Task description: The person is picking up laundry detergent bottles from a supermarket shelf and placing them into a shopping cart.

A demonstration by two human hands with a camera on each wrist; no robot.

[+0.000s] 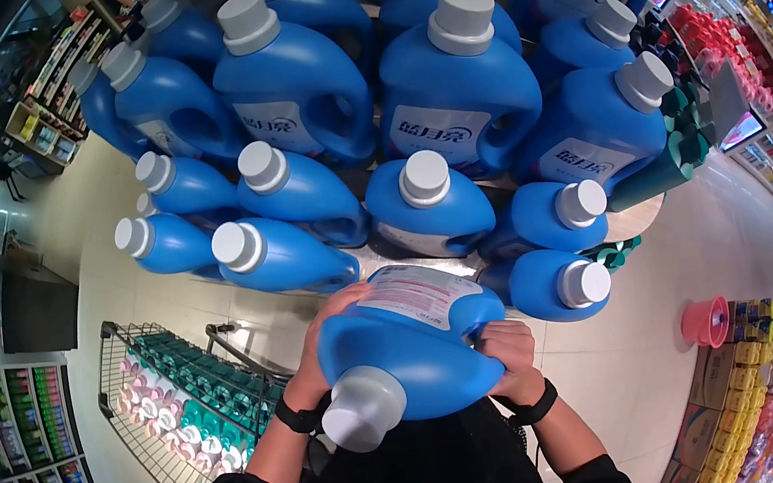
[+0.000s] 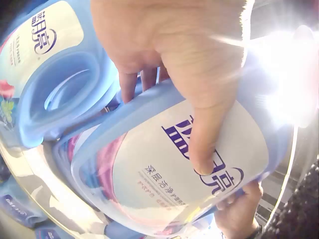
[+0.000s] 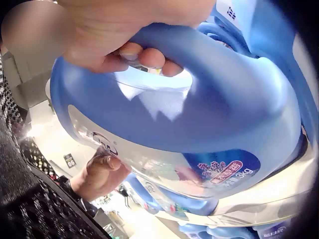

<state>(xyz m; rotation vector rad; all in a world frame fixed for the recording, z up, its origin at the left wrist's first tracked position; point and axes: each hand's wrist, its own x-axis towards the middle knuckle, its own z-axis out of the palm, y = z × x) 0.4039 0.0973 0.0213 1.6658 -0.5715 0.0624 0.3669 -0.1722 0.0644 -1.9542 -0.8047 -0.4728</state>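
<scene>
Both hands hold a big blue laundry detergent bottle in front of the body, tilted so its white cap points toward the person. My left hand grips the bottle's side; in the left wrist view its thumb lies across the front label. My right hand is wrapped around the handle, and its fingertips come through the handle hole in the right wrist view. Close to the bottle's base stands a display of similar blue bottles with white caps, in tiers.
A wire shopping cart with green and pink-white packs stands at left. At right are a pink bucket and stacked yellow packs. Store shelves line the left edge. Pale tiled floor runs around the display.
</scene>
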